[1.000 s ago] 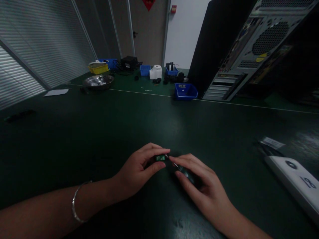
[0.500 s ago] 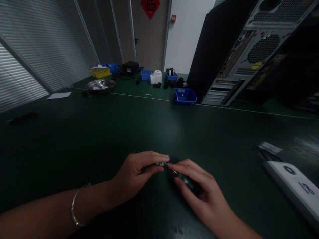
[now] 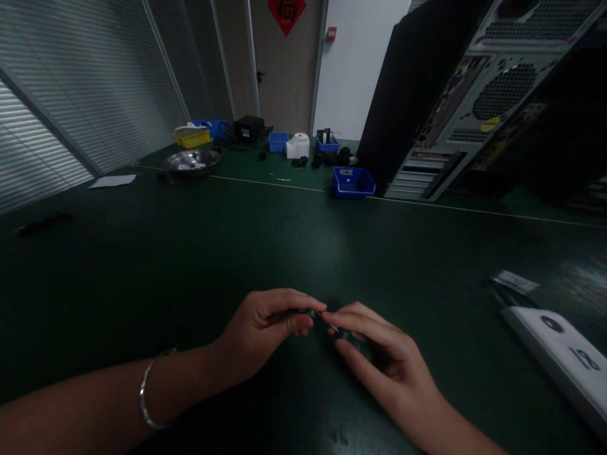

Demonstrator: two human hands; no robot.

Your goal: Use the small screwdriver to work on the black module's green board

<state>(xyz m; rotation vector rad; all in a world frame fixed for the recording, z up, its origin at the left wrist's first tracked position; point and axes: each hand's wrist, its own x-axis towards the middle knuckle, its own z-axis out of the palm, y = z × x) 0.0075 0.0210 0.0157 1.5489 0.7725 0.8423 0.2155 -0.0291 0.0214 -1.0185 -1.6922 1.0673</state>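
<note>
My left hand (image 3: 265, 322) pinches a small green piece (image 3: 309, 312), which looks like a circuit board, between thumb and fingers. Most of it is hidden by the fingers. Close to its right, my right hand (image 3: 384, 354) is closed around a tool with a dark green handle (image 3: 353, 341) and a thin metal shaft (image 3: 334, 327), which looks like a small screwdriver. The shaft points up and left at the green piece. Whether its tip touches the piece I cannot tell. Both hands are low over the dark green table (image 3: 227, 234).
A white box-like device (image 3: 564, 360) lies at the right edge. Farther back stand a blue bin (image 3: 353, 183), a metal bowl (image 3: 192, 162), a white plastic part (image 3: 298, 146) and a yellow tray (image 3: 192, 138). An open computer case (image 3: 427, 107) rises at the back right.
The left fingertips have shifted slightly to the right and the left thumb has bent. The right thumb has moved a little, and more of the metal shaft shows.
</note>
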